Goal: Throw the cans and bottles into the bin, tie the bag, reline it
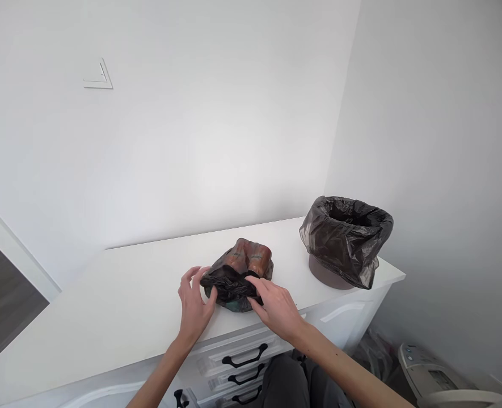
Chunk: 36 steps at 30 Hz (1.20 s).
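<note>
A thin black plastic bag [223, 289] lies on the white cabinet top with reddish-brown cylindrical items [259, 260] showing through its far side. Something greenish shows through the near side of the bag. My left hand [195, 300] is curled on the bag's left edge, thumb and fingers pinching the gathered plastic. From the right, my right hand [278, 306] grips the bunched plastic between thumb and fingers. The folds hide the rest of the bag's contents.
A brown bin [329, 275] lined with a black bag [340, 243] stands at the right end of the cabinet top [140, 306]. Drawers with black handles [245, 356] are below the front edge. A whitish appliance [429, 374] sits low at the right.
</note>
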Motion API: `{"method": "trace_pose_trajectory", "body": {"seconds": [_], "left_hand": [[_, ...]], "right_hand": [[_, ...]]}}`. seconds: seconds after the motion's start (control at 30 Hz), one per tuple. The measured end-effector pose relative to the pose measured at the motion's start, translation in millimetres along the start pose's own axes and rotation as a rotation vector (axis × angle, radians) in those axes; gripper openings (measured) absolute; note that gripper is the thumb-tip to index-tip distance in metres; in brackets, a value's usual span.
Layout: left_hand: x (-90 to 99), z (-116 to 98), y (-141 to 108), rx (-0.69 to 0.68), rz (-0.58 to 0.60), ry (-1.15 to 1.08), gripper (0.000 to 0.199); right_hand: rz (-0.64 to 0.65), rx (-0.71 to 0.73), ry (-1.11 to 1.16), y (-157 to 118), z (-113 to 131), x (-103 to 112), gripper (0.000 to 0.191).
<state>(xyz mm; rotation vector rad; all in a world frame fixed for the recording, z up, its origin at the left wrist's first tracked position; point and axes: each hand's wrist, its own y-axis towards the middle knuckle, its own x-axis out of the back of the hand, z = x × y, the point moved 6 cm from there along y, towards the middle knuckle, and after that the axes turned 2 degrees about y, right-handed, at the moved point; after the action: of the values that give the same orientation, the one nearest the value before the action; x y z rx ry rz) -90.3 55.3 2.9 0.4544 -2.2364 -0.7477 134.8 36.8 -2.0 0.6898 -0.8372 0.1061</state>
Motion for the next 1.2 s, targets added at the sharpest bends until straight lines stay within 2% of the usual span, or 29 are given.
{"method": "trace_pose_trajectory", "body": {"seconds": [0.07, 0.1, 0.17, 0.23, 0.3, 0.43, 0.57, 0.67, 0.73, 0.8, 0.9, 0.97, 1.0, 1.07, 1.1, 1.13, 1.17, 1.2], "left_hand": [[3.7, -6, 1, -0.057, 0.061, 0.082, 0.027], [7.4, -4, 2, -0.019, 0.069, 0.065, 0.023], [16.7, 12, 4, 0.192, 0.044, -0.082, 0.024], [22.2, 33, 3, 0.457, 0.036, -0.264, 0.035], [24.7, 47, 1, 0.632, 0.064, -0.374, 0.046], [33.2, 52, 2, 0.712, 0.077, -0.410, 0.048], [40.3, 35, 1, 0.719, 0.063, -0.372, 0.047], [41.0, 13, 3, 0.651, 0.135, -0.318, 0.046], [43.1, 1, 5, 0.608, 0.159, -0.288, 0.042], [48.8, -3, 8, 0.599, 0.154, -0.242, 0.040], [63.9, -1, 19, 0.569, 0.126, -0.165, 0.039], [81.0, -2, 29, 0.502, 0.018, -0.167, 0.040], [92.2, -6, 33, 0.437, -0.076, -0.164, 0.044], [113.2, -22, 34, 0.220, -0.266, -0.093, 0.051], [117.3, -34, 31, 0.074, -0.291, -0.034, 0.048], [114.0, -48, 26, -0.080, -0.233, 0.032, 0.041], [102.7, -61, 19, -0.224, -0.087, 0.091, 0.032], [85.6, -71, 8, -0.345, 0.122, 0.139, 0.024]], "right_hand": [[-0.013, 0.050, 0.021, 0, 3, 1, 0.026], [-0.026, 0.048, 0.074, 0, 2, 2, 0.023], [-0.065, 0.010, 0.252, -3, -5, 7, 0.023], [-0.102, -0.043, 0.437, -8, -16, 11, 0.024], [-0.097, -0.090, 0.564, -14, -27, 14, 0.026], [-0.039, -0.147, 0.624, -27, -37, 17, 0.023], [-0.069, -0.082, 0.509, -35, -23, 25, 0.027], [-0.176, 0.027, 0.395, -36, -2, 39, 0.024], [-0.195, 0.121, 0.331, -37, 15, 47, 0.024], [-0.139, 0.232, 0.278, -40, 31, 50, 0.029], [0.018, 0.376, 0.199, -51, 50, 46, 0.035], [0.122, 0.436, 0.189, -63, 58, 44, 0.037], [0.179, 0.447, 0.205, -69, 60, 44, 0.038], [0.261, 0.413, 0.296, -76, 63, 46, 0.044], [0.265, 0.357, 0.363, -76, 62, 49, 0.046], [0.239, 0.278, 0.425, -73, 59, 51, 0.044], [0.189, 0.196, 0.467, -68, 55, 53, 0.039], [0.129, 0.126, 0.474, -61, 51, 53, 0.034]]}}
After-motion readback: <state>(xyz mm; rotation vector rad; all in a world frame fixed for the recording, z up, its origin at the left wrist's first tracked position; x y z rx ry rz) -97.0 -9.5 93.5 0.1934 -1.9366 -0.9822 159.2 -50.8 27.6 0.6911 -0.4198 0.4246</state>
